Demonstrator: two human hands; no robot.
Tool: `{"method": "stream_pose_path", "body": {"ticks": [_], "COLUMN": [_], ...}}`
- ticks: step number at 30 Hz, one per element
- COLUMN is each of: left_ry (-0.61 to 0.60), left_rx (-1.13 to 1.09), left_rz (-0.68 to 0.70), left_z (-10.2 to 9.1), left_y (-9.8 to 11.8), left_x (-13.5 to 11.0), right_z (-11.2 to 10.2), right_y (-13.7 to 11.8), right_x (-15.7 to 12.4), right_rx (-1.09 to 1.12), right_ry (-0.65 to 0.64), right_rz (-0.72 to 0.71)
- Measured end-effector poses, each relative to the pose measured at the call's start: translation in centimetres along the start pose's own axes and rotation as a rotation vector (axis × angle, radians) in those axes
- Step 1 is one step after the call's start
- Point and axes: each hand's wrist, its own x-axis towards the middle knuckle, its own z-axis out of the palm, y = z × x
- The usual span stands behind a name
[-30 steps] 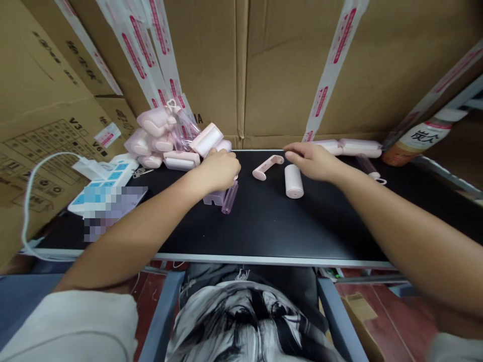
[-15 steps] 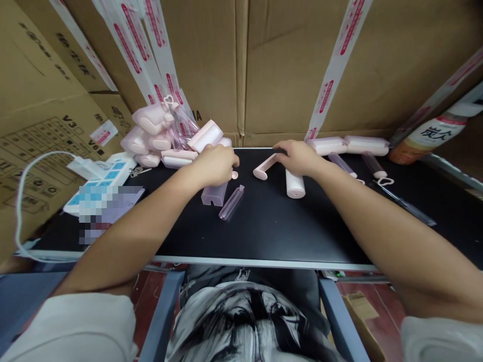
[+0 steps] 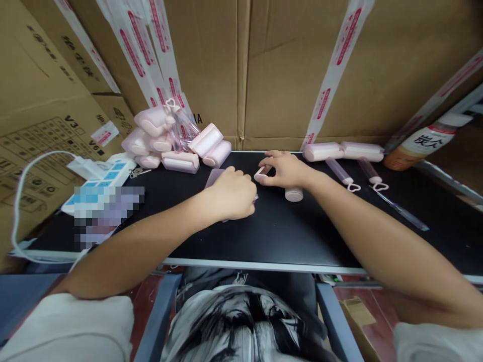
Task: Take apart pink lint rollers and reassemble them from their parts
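The left hand point(image 3: 234, 193) was curled, knuckles up, over a translucent pink cover point(image 3: 213, 177) at the middle of the black tabletop point(image 3: 271, 236); whether it was actually gripped could not be told. At three o'clock from it, the right hand point(image 3: 287, 168) was pinched on a pink roller handle point(image 3: 261, 173). A white roll point(image 3: 294, 193) lay just below that hand. A heap of pink cases point(image 3: 169, 143) was stacked at ten o'clock, and two clear tubes point(image 3: 339, 172) lay at two o'clock.
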Motion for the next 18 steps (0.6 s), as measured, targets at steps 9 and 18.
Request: {"method": "stream_pose_path", "body": {"ticks": [9,18], "left_ry": [0.632,0.847], "left_rx": [-0.689,-0.32], "left_rz": [0.121,0.1], "left_z": [-0.3,1.8], "left_y": [-3.4,-3.0], "left_x": [-4.7,-5.3], "right_z": [-3.9,-1.3], "right_y": [-2.8,-5.0], "right_x": [-3.3,-5.0], "right_rx": [1.218,1.399], "right_ry": [-0.011,-0.07], "right_rz": [-0.264,-0.328]}}
